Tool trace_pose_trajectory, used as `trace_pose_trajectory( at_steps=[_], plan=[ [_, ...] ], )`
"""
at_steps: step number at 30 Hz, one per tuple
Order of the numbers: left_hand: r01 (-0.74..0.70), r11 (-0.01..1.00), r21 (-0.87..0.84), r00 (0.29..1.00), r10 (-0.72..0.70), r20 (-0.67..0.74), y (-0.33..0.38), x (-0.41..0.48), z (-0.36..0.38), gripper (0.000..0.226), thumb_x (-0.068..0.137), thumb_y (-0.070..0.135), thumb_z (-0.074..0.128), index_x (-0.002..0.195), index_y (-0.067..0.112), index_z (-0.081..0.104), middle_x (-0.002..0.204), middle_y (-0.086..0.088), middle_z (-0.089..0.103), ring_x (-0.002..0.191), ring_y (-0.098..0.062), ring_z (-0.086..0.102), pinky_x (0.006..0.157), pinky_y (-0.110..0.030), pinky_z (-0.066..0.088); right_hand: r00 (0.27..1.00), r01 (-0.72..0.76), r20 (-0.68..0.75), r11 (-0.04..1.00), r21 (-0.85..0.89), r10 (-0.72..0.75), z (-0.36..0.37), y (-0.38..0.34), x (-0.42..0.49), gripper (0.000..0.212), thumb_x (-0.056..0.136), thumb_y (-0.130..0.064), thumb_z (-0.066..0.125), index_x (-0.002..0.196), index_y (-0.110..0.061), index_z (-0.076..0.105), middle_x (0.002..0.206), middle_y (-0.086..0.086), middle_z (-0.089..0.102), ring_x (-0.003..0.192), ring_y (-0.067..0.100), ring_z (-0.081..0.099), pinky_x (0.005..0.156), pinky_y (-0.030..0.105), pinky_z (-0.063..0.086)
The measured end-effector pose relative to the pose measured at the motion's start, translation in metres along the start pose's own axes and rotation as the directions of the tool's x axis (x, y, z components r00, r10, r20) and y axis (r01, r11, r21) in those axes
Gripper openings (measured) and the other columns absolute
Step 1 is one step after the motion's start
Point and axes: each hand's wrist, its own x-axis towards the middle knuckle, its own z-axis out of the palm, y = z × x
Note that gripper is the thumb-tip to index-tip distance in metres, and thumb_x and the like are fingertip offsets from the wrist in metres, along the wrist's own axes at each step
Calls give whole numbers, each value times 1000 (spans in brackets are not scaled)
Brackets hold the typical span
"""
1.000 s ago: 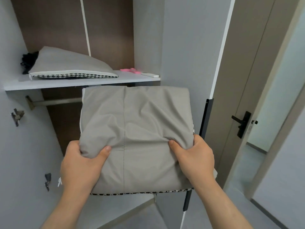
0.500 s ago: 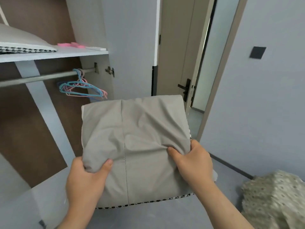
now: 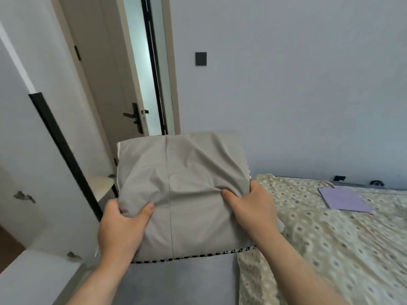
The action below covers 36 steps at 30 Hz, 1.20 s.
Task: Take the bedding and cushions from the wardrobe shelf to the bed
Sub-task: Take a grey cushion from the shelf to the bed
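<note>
Both hands carry a grey cushion [image 3: 182, 194] in mid-air, just left of the bed's near edge [image 3: 330, 249]. To land it well, swing right and lay it flat. Left hand [image 3: 122, 227] and right hand [image 3: 253, 208] — thumbs on top — clench its lower corners, arms outstretched.

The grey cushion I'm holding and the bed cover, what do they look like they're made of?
Cushion: smooth matte woven fabric, probably cotton; it bunches into soft creases under both thumbs. Bed cover: thin beige printed cloth with a dotted pattern, lying wrinkled; the fibre cannot be told.
</note>
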Motion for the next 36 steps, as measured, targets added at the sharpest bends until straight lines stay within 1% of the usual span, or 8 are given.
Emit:
trace_pose_trajectory(
  at_steps=[4, 8, 13, 19, 22, 25, 31, 36],
  plan=[
    [-64, 997, -34, 986, 69, 151, 26, -10, 69, 50, 66, 41, 82, 93, 16, 49, 80, 8, 53, 81, -27, 55, 68, -37, 43, 985, -120, -130, 993, -21, 116, -46, 50, 16, 51, 64, -67, 62, 88, -23, 56, 86, -4, 66, 86, 26, 62, 77, 42, 51],
    [-103, 992, -74, 939, 121, 323, 51, -28, 140, 49, 65, 41, 82, 91, 15, 49, 80, 6, 53, 80, -27, 54, 67, -36, 42, 934, -262, -261, 964, -35, 244, -94, 99, 18, 55, 62, -71, 59, 87, -23, 55, 86, -2, 65, 85, 26, 62, 75, 43, 51],
    [-163, 978, -131, 816, 208, 540, 76, -59, 225, 52, 65, 40, 82, 97, 14, 52, 82, 4, 55, 80, -25, 54, 67, -34, 39, 804, -446, -442, 895, -6, 398, -142, 155, 2, 52, 63, -70, 60, 82, -21, 54, 78, -5, 62, 75, 21, 60, 71, 42, 51],
    [-208, 954, -217, 535, 296, 792, 100, -116, 316, 48, 67, 39, 81, 92, 17, 47, 78, 12, 49, 78, -24, 52, 64, -34, 37, 541, -663, -625, 742, 95, 563, -181, 208, -38, 53, 64, -72, 58, 85, -23, 54, 80, -7, 61, 74, 18, 59, 71, 41, 52],
    [-208, 943, -261, 375, 323, 869, 109, -154, 350, 47, 68, 37, 81, 91, 14, 48, 78, 12, 49, 75, -23, 51, 55, -31, 34, 389, -739, -691, 655, 161, 609, -194, 228, -65, 53, 65, -71, 59, 85, -23, 55, 80, -7, 61, 75, 19, 59, 71, 41, 52],
    [-210, 932, -297, 203, 338, 919, 114, -197, 371, 48, 66, 40, 81, 93, 15, 50, 80, 11, 52, 77, -23, 54, 59, -33, 39, 239, -784, -739, 575, 236, 630, -203, 241, -102, 50, 66, -68, 62, 86, -22, 56, 81, -7, 61, 75, 19, 59, 70, 40, 51],
    [-262, 900, -348, -76, 340, 937, 102, -298, 356, 47, 66, 46, 79, 91, 20, 50, 81, 12, 55, 76, -21, 57, 67, -37, 46, -33, -834, -776, 411, 369, 629, -210, 252, -211, 43, 71, -60, 66, 84, -22, 53, 76, -11, 56, 71, 18, 54, 61, 36, 41],
    [-280, 891, -357, -250, 291, 923, 69, -392, 318, 43, 65, 50, 77, 83, 25, 47, 82, 9, 59, 75, -17, 58, 65, -37, 47, -189, -835, -759, 306, 458, 623, -210, 271, -316, 40, 73, -57, 67, 84, -21, 54, 77, -10, 56, 66, 10, 51, 55, 32, 37]
  ],
)
